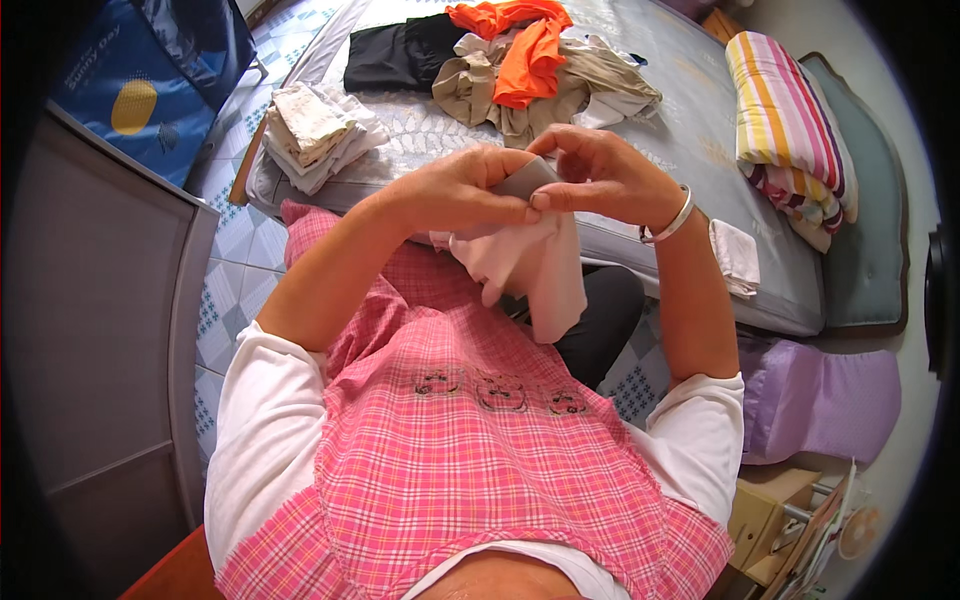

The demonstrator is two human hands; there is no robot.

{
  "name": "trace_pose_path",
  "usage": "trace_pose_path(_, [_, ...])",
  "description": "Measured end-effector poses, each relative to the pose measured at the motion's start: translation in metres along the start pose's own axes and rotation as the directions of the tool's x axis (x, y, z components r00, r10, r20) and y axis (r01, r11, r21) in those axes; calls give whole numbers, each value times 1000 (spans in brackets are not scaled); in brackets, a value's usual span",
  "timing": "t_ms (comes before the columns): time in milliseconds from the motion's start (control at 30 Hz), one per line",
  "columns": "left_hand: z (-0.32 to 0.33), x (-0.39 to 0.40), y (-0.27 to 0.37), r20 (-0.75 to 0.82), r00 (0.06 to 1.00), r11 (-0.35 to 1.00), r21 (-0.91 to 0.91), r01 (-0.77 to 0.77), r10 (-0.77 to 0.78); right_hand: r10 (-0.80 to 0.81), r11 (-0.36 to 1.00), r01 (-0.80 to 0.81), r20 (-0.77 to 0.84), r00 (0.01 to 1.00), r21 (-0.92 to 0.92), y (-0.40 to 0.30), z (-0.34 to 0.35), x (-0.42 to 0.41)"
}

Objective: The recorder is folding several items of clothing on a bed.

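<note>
Above my lap, at the near edge of the bed, I hold up a thin whitish cloth piece with a smooth grey part at its top. My left hand grips the grey part from the left, thumb in front. From the other side my right hand, with a silver bangle on its wrist, pinches its right edge between thumb and fingers. The whitish part hangs down over the pink plaid apron and my dark trouser leg. I cannot tell what kind of garment it is.
On the mattress lie an orange garment, khaki clothing, black cloth, a stack of folded cloths and a small folded white cloth. A striped quilt and purple cushion stand right; a cabinet left.
</note>
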State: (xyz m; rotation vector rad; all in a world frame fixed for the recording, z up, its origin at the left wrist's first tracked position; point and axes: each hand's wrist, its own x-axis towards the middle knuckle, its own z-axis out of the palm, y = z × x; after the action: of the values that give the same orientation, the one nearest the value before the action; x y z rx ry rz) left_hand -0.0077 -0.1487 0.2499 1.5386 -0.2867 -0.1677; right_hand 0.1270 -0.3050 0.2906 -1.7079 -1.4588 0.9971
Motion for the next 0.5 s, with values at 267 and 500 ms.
trace_pose_path(267, [4, 1, 4, 94, 980, 984, -15, -177, 178, -167, 980, 170, -39, 985, 103, -8, -2, -3])
trace_pose_path(500, [-7, -8, -19, 140, 988, 988, -129, 79, -61, -52, 985, 22, -177, 983, -170, -24, -39, -40])
